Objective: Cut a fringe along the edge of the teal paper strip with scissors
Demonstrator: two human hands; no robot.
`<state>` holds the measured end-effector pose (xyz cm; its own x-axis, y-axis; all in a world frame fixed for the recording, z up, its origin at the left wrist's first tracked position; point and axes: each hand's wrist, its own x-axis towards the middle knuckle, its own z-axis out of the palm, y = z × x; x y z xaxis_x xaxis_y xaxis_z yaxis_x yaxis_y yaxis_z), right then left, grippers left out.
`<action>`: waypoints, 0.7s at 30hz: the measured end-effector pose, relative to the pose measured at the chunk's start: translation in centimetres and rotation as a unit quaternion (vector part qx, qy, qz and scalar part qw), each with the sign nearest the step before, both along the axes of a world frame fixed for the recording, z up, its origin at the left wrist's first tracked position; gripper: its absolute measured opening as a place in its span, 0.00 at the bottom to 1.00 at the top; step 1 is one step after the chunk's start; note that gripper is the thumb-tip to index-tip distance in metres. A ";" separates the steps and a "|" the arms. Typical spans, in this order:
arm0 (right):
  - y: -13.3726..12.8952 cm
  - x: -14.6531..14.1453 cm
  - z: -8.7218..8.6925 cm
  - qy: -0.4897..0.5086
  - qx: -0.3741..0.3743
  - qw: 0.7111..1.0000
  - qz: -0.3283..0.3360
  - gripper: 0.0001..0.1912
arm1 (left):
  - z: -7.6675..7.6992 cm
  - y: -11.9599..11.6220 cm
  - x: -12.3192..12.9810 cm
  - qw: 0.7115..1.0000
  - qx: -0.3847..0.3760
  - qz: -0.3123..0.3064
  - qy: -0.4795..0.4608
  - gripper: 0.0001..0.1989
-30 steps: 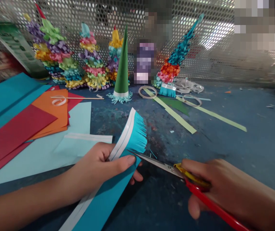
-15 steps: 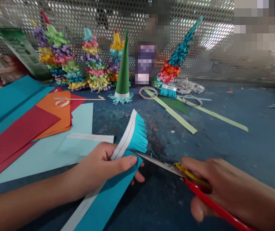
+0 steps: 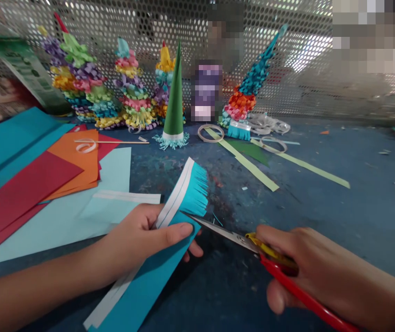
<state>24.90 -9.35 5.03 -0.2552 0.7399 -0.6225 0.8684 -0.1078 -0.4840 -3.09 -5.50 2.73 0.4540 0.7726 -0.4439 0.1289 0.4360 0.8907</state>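
Over dark worktop (image 3: 322, 203): blue strip (image 3: 161, 272), fringed at far end, long axis slanting away rightward, pinched in left hand (image 3: 142, 237); scissors (image 3: 234, 235), gripped by right hand (image 3: 299, 263), blades pointing left into strip's right edge.

Strip (image 3: 161, 276) bright blue, white-edged; scissor handles (image 3: 299, 288) red, yellow; cone (image 3: 174, 106) green; tabletop (image 3: 322, 212) dark blue.
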 end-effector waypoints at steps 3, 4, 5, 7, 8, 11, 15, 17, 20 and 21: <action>-0.7 0.8 -0.1 -0.023 0.023 0.999 0.021 0.08 | 0.0 -0.1 0.1 0.999 -0.011 0.038 0.000 0.12; -0.9 1.0 -0.1 -0.034 0.036 0.998 0.027 0.08 | -0.1 -0.1 0.1 0.999 -0.009 0.050 -0.004 0.12; -1.0 1.2 -0.1 -0.044 0.045 0.998 0.030 0.09 | -0.3 0.0 0.1 0.998 -0.005 0.055 -0.009 0.12; -1.1 1.2 -0.2 -0.057 0.043 0.997 0.026 0.10 | -0.8 0.1 -0.2 0.998 -0.001 0.052 -0.023 0.12; -1.0 1.0 -0.1 -0.057 0.031 0.998 0.020 0.10 | -1.1 0.2 -0.3 0.998 -0.003 0.046 -0.031 0.13; -0.4 0.2 0.2 -0.042 -0.021 0.999 0.003 0.12 | -1.8 0.4 -0.7 0.998 -0.006 0.037 -0.041 0.15; 0.0 -0.3 0.4 -0.009 -0.043 0.999 0.004 0.16 | -2.0 0.4 -0.6 0.998 0.000 0.032 -0.046 0.14; -0.1 -0.2 0.4 0.006 -0.039 0.999 0.018 0.14 | -1.9 0.2 -0.5 0.999 0.001 0.031 -0.041 0.14; -0.1 -0.1 0.3 0.010 -0.020 0.999 0.028 0.11 | -1.7 0.1 -0.5 0.999 -0.004 0.032 -0.034 0.13; -0.1 -0.1 0.3 0.006 -0.016 1.000 0.026 0.11 | -1.7 0.0 -0.5 0.999 -0.004 0.033 -0.033 0.12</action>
<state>24.78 -9.46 5.35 -0.3015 0.7050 -0.6419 0.8670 -0.0774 -0.4923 -3.58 -5.46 1.05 0.4313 0.7981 -0.4208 0.0412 0.4485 0.8928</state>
